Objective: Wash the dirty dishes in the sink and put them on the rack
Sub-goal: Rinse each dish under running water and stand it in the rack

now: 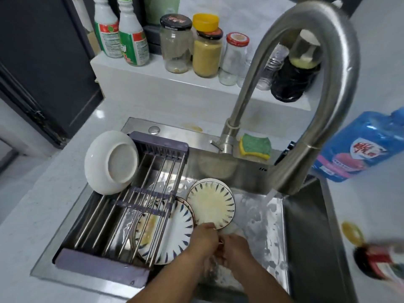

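Your left hand (203,239) pinches the lower rim of the round, glossy blue-dashed plate (211,203), centre frame, over the wet steel sink (306,226). Your right hand (237,248) curls just beside it, its grip unclear.

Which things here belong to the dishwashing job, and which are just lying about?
Job: small plate, large plate, white bowl, rack, sink, tap, sponge.
Lying about: glass jars, white bottles, black bag.

Bright, even overhead light; glare on sink (306,226) steel; wide-angle bending at edges; bottle (380,259) at right edge motion-blurred; overall soft.
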